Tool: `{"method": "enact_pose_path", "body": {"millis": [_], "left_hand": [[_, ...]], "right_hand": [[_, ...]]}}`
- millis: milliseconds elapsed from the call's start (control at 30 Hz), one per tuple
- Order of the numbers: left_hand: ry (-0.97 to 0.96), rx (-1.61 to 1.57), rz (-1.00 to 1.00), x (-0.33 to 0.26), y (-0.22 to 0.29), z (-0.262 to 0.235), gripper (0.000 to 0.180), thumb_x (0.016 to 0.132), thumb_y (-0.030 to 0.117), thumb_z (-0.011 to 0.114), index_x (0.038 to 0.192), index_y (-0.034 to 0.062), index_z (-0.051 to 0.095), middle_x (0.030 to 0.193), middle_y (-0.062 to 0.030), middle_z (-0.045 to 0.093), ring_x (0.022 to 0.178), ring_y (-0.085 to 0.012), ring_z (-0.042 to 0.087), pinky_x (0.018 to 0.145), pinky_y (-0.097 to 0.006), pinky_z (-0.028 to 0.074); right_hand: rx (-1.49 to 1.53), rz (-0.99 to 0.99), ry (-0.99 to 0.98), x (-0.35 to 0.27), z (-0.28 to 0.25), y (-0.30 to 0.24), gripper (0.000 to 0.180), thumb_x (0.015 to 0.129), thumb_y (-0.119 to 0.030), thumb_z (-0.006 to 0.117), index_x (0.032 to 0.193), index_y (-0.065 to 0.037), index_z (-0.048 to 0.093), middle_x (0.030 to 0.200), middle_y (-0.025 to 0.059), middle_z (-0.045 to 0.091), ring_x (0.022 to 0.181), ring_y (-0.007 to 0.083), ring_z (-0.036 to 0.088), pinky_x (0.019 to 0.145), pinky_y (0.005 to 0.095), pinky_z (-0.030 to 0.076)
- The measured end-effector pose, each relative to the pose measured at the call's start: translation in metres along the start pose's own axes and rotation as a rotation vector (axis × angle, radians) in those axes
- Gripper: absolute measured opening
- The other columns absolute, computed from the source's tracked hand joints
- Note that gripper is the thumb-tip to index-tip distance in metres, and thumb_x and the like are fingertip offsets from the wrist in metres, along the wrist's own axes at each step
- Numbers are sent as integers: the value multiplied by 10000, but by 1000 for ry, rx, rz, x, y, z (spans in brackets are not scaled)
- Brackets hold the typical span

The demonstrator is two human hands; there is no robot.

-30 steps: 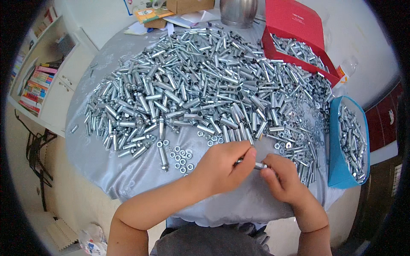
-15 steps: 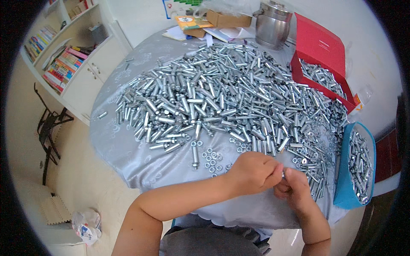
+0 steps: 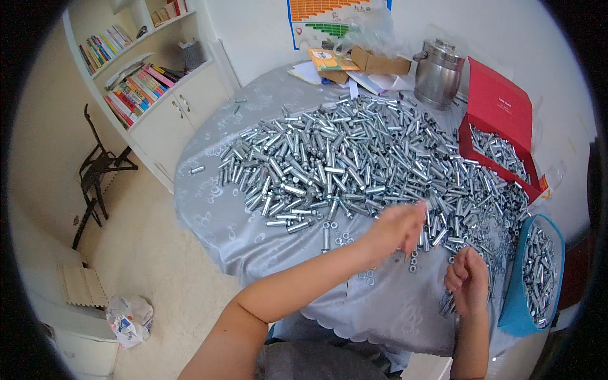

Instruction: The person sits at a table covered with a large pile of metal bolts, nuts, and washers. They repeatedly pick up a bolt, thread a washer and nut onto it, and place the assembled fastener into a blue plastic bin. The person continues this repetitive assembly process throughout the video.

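Note:
My left hand [image 3: 398, 233] reaches over the near edge of a large pile of silvery metal sleeves and bolts [image 3: 316, 149]. Motion blurs its fingers, so I cannot make out whether they hold anything. Lower and to the right, my right hand [image 3: 468, 280] is curled closed, thumb against the fingers; whatever it may hold is hidden. A few loose nuts [image 3: 413, 261] lie on the cloth between the hands. More nuts [image 3: 342, 240] sit left of my left hand, beside a single assembled expansion bolt [image 3: 326, 239].
A red open-lidded box [image 3: 500, 104] and a blue fabric bin [image 3: 514, 297], both filled with metal parts, stand on the right. At the back are a steel pot [image 3: 438, 75], a cardboard box [image 3: 380, 62] and papers. The grey tablecloth [image 3: 209, 209] covers the round table.
The hands were together at a small metal piece and have separated. My left hand has moved up toward the pile; my right stays low at the right. The whole view has shifted.

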State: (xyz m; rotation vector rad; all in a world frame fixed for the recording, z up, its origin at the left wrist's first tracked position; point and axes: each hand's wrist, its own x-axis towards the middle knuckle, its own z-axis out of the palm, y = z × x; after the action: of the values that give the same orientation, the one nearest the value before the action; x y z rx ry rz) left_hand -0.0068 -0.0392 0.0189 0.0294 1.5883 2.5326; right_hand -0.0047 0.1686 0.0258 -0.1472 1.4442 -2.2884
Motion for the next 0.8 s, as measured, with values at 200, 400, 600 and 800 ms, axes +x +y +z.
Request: {"method": "enact_pose_path", "body": {"millis": [200,400,600,800], "left_hand": [[116,-387,127,12,23,-18,545,867,589,278,774,89,474,574,17,378,506,-108,374,513,-233,331],[-19,-117,2,9,-14,-6,560,889,562,248,780,70,491,577,14,390,500,-102,401,495,-221,332],[14,252,364,0,-26,3,346,922,359,397,779,59,491,583,28,410,492,-75,361,486,-204,307],[-50,793,411,-15,-20,14,203,847,233,549,797,40,506,620,-42,509,533,-117,465,499,-257,381]], "right_hand": [[-12,41,-45,-2,5,0,221,891,-245,451,735,-92,411,539,-47,264,436,63,273,396,213,231],[-47,33,-49,-2,3,-2,222,888,-239,454,732,-89,407,543,-47,267,441,62,277,398,214,228],[-21,-10,33,-3,-1,-6,154,855,-180,521,770,-74,450,566,-27,349,480,82,338,451,211,272],[-1592,-812,449,8,-23,-19,325,820,-110,554,1100,13,443,1062,157,496,1004,283,458,891,343,333]]}}
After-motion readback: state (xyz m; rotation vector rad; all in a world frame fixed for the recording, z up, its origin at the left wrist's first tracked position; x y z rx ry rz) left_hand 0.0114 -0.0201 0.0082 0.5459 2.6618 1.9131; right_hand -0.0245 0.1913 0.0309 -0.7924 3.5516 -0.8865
